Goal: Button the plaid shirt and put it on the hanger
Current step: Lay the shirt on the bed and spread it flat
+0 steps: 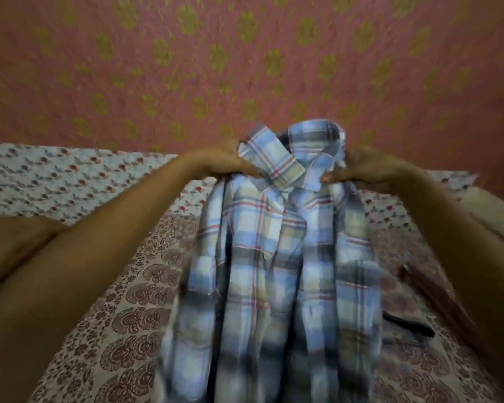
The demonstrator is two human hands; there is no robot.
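The plaid shirt (274, 257), blue, cream and red, hangs in front of me with its front closed and its collar up. My left hand (216, 162) pinches the shirt at its left shoulder beside the collar. My right hand (361, 167) grips the right shoulder at the same height. The lower shirt is blurred and falls in folds over the bed. A dark brown hanger (437, 298) lies on the bed to the right, partly hidden by my right forearm.
A bed with a floral printed sheet (128, 301) lies below the shirt. A pink wall cloth with gold dots (245, 68) hangs behind. A black object (410, 327) lies on the sheet at the right, beside the shirt.
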